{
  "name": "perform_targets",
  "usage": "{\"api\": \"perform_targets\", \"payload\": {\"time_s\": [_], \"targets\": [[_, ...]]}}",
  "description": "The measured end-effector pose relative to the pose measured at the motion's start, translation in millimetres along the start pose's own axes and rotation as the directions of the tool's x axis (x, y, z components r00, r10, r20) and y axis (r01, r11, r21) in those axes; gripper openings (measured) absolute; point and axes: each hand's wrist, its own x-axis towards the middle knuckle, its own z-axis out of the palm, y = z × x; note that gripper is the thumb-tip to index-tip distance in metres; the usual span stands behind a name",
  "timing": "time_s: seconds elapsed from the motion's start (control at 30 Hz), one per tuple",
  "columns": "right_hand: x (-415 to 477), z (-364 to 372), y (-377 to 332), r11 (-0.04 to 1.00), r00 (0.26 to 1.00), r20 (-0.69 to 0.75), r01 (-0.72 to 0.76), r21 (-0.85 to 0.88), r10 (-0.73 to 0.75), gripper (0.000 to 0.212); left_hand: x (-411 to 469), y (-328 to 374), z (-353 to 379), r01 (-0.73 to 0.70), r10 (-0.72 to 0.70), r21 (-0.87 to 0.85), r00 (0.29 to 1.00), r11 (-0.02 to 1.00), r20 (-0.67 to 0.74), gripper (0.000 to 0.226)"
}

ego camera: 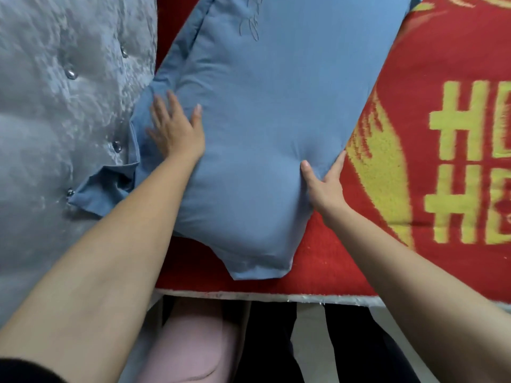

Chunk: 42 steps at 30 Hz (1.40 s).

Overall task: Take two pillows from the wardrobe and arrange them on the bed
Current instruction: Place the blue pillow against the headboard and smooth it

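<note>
Both hands, left [177, 128] flat, right [326, 183] gripping, on blue pillow [265, 106] atop red blanket [414, 134], beside tufted headboard [63, 78].

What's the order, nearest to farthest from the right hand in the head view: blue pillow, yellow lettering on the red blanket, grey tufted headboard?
From the right hand:
1. Blue pillow: in its grip, at the pillow's right edge.
2. Yellow lettering: on the red blanket, to the right.
3. Grey tufted headboard: far left, beyond the left hand.
</note>
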Motion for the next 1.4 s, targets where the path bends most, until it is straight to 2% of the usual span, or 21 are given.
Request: {"api": "perform_targets", "payload": {"time_s": [0.07, 0.1, 0.2, 0.33, 0.43, 0.5, 0.6, 0.67, 0.73, 0.77, 0.8, 0.83, 0.87, 0.9, 1.1, 1.3, 1.4], "targets": [[-4.0, 3.9, -4.4, 0.993, 0.993, -0.062, 0.103, 0.053, -0.1, 0.084, 12.5, 2.7, -4.2, 0.074, -0.074, -0.003, 0.996, 0.997, 0.057, 0.054], [-6.8, 6.6, -9.4, 0.987, 0.985, -0.096, 0.148, 0.059, -0.142, 0.077, 14.8, 5.0, -8.4, 0.074, -0.074, 0.011, 0.997, 0.997, 0.033, 0.043], [-11.2, 11.3, -33.9, 0.972, 0.949, -0.219, 0.235, 0.006, -0.228, 0.06, 12.9, 14.5, -29.0, 0.03, -0.04, -0.055, 0.983, 0.998, -0.178, 0.034], [-2.5, 1.3, -84.8, 0.928, 0.859, -0.39, 0.371, 0.03, -0.331, 0.048, 3.2, 39.1, -66.6, -0.114, -0.033, -0.296, 0.893, 0.948, -0.449, 0.038], [9.8, -9.9, -122.7, 0.889, 0.802, -0.46, 0.455, 0.056, -0.382, 0.045, 7.5, 57.3, -89.5, -0.184, -0.068, -0.373, 0.82, 0.909, -0.569, 0.038], [21.0, -14.5, -140.6, 0.885, 0.791, -0.46, 0.466, 0.023, -0.404, 0.045, 12.7, 58.7, -95.8, -0.174, -0.089, -0.372, 0.801, 0.912, -0.592, 0.037], [42.0, -15.8, -148.4, 0.9, 0.84, -0.326, 0.413, -0.138, -0.435, 0.047, 14.1, 38.3, -86.4, -0.059, -0.118, -0.312, 0.846, 0.948, -0.52, 0.034], [50.1, -12.2, -137.9, 0.852, 0.882, -0.076, 0.423, -0.309, -0.465, 0.048, 8.4, 21.5, -69.6, -0.012, -0.122, -0.28, 0.883, 0.96, -0.454, 0.03], [48.8, -5.4, -115.1, 0.748, 0.875, 0.265, 0.485, -0.453, -0.406, 0.05, -2.9, 6.5, -47.9, -0.103, -0.003, -0.267, 0.929, 0.958, -0.37, 0.039], [45.1, -2.0, -100.1, 0.666, 0.851, 0.388, 0.521, -0.534, -0.354, 0.055, -10.5, -1.8, -35.1, -0.152, 0.087, -0.213, 0.954, 0.965, -0.287, 0.046], [41.4, 0.6, -84.2, 0.57, 0.834, 0.451, 0.548, -0.612, -0.318, 0.064, -18.9, -10.7, -21.7, -0.175, 0.154, -0.129, 0.975, 0.976, -0.159, 0.052], [37.9, 3.2, -69.0, 0.489, 0.83, 0.464, 0.557, -0.671, -0.309, 0.071, -27.7, -19.8, -7.9, -0.176, 0.175, -0.043, 0.984, 0.984, -0.011, 0.056], [34.5, 6.3, -56.5, 0.455, 0.837, 0.448, 0.548, -0.702, -0.315, 0.075, -36.8, -29.8, 5.6, -0.162, 0.159, 0.019, 0.981, 0.987, 0.114, 0.058], [30.6, 9.9, -47.4, 0.453, 0.846, 0.425, 0.532, -0.716, -0.321, 0.076, -45.2, -38.4, 17.3, -0.142, 0.132, 0.044, 0.975, 0.989, 0.176, 0.06], [17.4, 23.5, -26.8, 0.491, 0.883, 0.336, 0.463, -0.738, -0.328, 0.075, -70.3, -39.0, 37.7, -0.08, 0.08, 0.006, 0.994, 0.997, 0.081, 0.061], [13.4, 0.5, -32.0, 0.451, 0.859, 0.389, 0.508, -0.734, -0.334, 0.073, -73.1, -32.0, 20.3, -0.044, 0.045, -0.009, 0.988, 0.999, 0.148, 0.061], [-4.7, -20.6, -45.6, 0.412, 0.852, 0.423, 0.521, -0.748, -0.309, 0.07, -90.9, -16.3, -7.8, -0.036, 0.057, -0.113, 0.981, 0.993, 0.186, 0.058]]}}
